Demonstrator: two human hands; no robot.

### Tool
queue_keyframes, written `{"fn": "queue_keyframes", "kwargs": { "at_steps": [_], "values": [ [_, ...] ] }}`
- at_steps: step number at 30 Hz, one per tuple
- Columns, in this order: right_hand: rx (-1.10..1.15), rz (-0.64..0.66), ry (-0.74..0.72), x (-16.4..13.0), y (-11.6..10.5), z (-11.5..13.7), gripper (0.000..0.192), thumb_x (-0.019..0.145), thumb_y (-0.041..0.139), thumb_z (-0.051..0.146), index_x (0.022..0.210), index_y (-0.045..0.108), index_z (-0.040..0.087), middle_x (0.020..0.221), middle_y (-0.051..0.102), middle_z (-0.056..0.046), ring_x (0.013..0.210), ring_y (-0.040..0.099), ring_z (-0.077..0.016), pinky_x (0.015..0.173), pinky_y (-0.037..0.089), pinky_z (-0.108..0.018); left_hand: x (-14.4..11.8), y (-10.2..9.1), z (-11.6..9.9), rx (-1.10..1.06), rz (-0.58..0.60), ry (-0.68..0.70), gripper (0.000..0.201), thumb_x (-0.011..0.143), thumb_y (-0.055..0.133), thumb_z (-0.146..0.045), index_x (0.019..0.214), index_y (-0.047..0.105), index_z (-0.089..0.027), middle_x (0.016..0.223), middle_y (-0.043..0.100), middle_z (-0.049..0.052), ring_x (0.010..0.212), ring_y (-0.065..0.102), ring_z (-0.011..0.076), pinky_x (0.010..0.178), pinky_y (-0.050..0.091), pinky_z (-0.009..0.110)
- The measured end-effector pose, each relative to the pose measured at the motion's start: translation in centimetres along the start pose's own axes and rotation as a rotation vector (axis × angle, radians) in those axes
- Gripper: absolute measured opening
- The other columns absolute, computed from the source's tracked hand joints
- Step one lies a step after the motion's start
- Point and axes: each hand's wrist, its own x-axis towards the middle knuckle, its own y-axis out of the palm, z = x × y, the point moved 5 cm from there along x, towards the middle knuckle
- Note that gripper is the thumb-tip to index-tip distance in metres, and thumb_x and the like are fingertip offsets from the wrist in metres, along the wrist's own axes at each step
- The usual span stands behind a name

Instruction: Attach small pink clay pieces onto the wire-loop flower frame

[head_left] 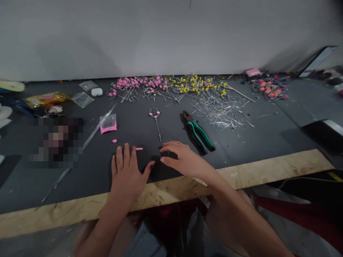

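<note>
I see the wire stem (pixel 157 121) lying on the dark worktop (pixel 268 135) just beyond my hands, its long axis running away from me with the looped pink-beaded end farthest, while my left hand (pixel 128 175) rests flat, fingers spread, and my right hand (pixel 182 159) curls loosely, both empty.

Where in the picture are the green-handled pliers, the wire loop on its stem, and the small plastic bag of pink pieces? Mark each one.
green-handled pliers (pixel 199 134): head view, on the handles.
wire loop (pixel 154 113): head view, on the round head.
small plastic bag (pixel 108 123): head view, on the bag's middle.
</note>
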Motion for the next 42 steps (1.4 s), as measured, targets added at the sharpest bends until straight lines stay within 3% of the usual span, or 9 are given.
{"fn": "queue_keyframes", "kwargs": {
  "at_steps": [16, 19, 22, 35, 39, 42],
  "values": [
    [0.011, -0.004, -0.001, -0.11, -0.12, 0.09, 0.026, 0.086, 0.054, 0.036, 0.107, 0.063, 0.023, 0.125, 0.059, -0.005, 0.125, 0.044, -0.0220, 0.105, 0.031, -0.045, 0.11, 0.11, 0.13, -0.022, -0.003, -0.039, 0.081, 0.087, 0.021, -0.059, 0.136, 0.036, 0.003, 0.148, 0.026, 0.023, 0.141, 0.009, 0.0320, 0.113, 0.010, 0.048],
    [0.018, -0.009, -0.002, -0.12, -0.20, 0.16, 0.026, 0.085, 0.055, 0.035, 0.106, 0.063, 0.023, 0.125, 0.059, -0.005, 0.123, 0.046, -0.0213, 0.105, 0.031, -0.045, 0.05, 0.02, 0.32, -0.013, -0.011, -0.083, 0.085, 0.086, 0.021, -0.061, 0.138, 0.030, 0.005, 0.148, 0.026, 0.024, 0.141, 0.009, 0.0317, 0.113, 0.010, 0.047],
    [0.019, -0.010, 0.003, -0.11, -0.26, 0.17, 0.026, 0.085, 0.055, 0.036, 0.106, 0.063, 0.022, 0.125, 0.059, -0.005, 0.124, 0.045, -0.0217, 0.105, 0.031, -0.045, -0.03, 0.10, 0.49, 0.036, 0.005, -0.118, 0.084, 0.086, 0.021, -0.061, 0.137, 0.033, 0.006, 0.146, 0.030, 0.026, 0.141, 0.008, 0.0331, 0.112, 0.007, 0.050],
    [0.017, -0.011, -0.009, -0.08, -0.12, 0.08, 0.027, 0.086, 0.054, 0.037, 0.107, 0.063, 0.022, 0.124, 0.060, -0.004, 0.124, 0.045, -0.0215, 0.105, 0.030, -0.044, -0.07, -0.27, -0.07, 0.035, 0.002, -0.031, 0.068, 0.089, 0.028, -0.052, 0.137, 0.039, -0.006, 0.151, 0.022, 0.020, 0.141, 0.008, 0.0333, 0.111, 0.007, 0.053],
    [0.015, -0.013, -0.011, -0.03, -0.16, 0.08, 0.027, 0.086, 0.054, 0.037, 0.107, 0.063, 0.022, 0.124, 0.060, -0.004, 0.123, 0.046, -0.0216, 0.105, 0.032, -0.044, -0.05, -0.37, 0.02, 0.005, -0.023, -0.066, 0.074, 0.088, 0.027, -0.054, 0.141, 0.028, -0.002, 0.149, 0.027, 0.021, 0.141, 0.010, 0.0310, 0.112, 0.007, 0.051],
    [0.013, -0.013, -0.006, -0.03, -0.28, 0.18, 0.026, 0.086, 0.055, 0.036, 0.106, 0.063, 0.022, 0.124, 0.060, -0.005, 0.122, 0.047, -0.0214, 0.105, 0.032, -0.044, -0.03, -0.23, 0.01, 0.016, -0.009, -0.064, 0.073, 0.089, 0.026, -0.053, 0.139, 0.033, -0.001, 0.149, 0.026, 0.021, 0.141, 0.009, 0.0313, 0.112, 0.006, 0.051]
  ]
}}
